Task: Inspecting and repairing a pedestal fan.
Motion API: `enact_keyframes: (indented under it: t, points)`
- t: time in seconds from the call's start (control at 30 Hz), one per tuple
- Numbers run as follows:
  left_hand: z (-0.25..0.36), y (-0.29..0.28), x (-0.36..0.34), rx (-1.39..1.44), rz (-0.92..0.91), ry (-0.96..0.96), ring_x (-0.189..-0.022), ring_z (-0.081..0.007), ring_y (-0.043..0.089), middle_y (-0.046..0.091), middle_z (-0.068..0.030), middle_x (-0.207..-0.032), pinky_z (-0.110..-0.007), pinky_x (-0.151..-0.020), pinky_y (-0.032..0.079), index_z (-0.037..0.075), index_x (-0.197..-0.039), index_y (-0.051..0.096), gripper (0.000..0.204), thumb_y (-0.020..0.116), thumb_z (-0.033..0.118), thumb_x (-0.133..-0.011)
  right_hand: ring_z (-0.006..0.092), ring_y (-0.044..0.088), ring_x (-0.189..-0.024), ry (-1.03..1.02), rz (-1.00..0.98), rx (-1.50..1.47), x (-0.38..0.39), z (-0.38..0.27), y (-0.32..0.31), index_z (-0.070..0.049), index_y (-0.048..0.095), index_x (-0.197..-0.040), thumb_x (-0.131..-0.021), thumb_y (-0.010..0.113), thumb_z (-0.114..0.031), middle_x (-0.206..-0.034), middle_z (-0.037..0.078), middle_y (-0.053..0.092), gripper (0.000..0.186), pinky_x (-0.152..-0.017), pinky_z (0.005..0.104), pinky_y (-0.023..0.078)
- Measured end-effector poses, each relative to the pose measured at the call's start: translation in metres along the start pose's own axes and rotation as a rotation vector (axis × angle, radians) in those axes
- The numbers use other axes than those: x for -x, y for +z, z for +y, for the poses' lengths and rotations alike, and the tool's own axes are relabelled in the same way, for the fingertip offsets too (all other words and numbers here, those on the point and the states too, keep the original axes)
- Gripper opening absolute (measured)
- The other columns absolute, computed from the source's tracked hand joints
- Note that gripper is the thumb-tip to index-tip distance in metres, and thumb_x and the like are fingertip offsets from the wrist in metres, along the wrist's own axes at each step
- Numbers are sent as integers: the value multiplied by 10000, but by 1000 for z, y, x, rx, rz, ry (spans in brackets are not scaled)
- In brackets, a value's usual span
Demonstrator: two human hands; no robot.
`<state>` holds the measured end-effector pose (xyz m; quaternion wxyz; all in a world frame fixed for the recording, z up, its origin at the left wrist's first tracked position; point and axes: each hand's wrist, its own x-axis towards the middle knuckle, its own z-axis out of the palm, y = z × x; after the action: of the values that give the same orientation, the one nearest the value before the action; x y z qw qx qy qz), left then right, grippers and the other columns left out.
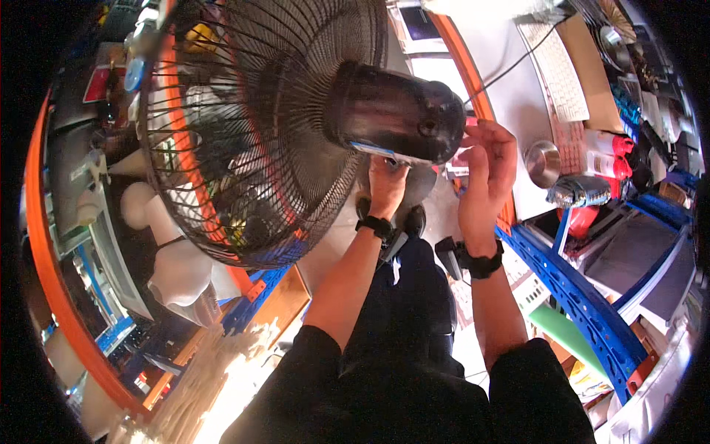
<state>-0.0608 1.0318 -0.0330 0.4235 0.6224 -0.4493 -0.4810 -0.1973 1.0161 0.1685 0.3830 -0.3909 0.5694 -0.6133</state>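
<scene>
Under the fan's black motor housing [396, 111], the left hand [386, 185] is pressing up, fingers together on its underside. Beside the housing's rear, the right hand [488, 159] is curling loosely, touching it. Wire guard [244, 133] looks fully fitted; the work seems midway. Room is tight: orange shelf edge [473, 81] is crowding the housing's right.

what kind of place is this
Probably a workshop or storeroom: blue and orange metal shelving packed with goods, a cluttered desk with a keyboard, and a black fan being handled.
</scene>
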Motion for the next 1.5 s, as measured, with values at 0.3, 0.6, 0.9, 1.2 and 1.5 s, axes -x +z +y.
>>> enact_keyframes:
  t: [0.3,0.6,0.9,1.2,1.5]
  points:
    - [28,-3,2,-33,17,81,-1013,-295,632,663,-144,-1088,-383,-894,480,2,-1141,586,354,687,20,-802,279,589,-1041,-430,-123,343,-13,-55,4,34,572,-1184,-830,661,-82,-1157,182,597,382,-870,383,475]
    - [10,0,0,-104,63,90,-1047,-368,599,624,-209,-1114,-421,-922,464,-11,-1189,525,444,693,63,-784,266,595,-885,-572,-208,610,-17,-77,26,-72,728,-1060,-715,735,34,-979,113,618,361,-766,355,485]
    - [-6,-5,-4,-143,106,156,-961,-394,589,588,-210,-975,-455,-850,468,-2,-1027,511,327,698,49,-763,262,572,-885,-616,-212,657,-11,-76,32,-92,733,-1066,-710,732,35,-994,93,622,378,-749,364,466]
    - [-8,10,-1,-276,110,191,-899,-393,589,591,-194,-924,-466,-791,468,7,-1013,506,305,670,62,-763,283,563,-930,-618,-217,688,-10,-76,26,-95,724,-1080,-719,756,-13,-1007,104,625,372,-781,385,462]
    - [-42,1,-5,-450,-24,290,-1049,-394,594,610,-230,-1073,-443,-899,474,4,-1210,516,446,663,81,-796,280,553,-828,-621,-337,777,-23,-95,38,-75,695,-1037,-764,753,-65,-872,92,578,279,-694,383,453]
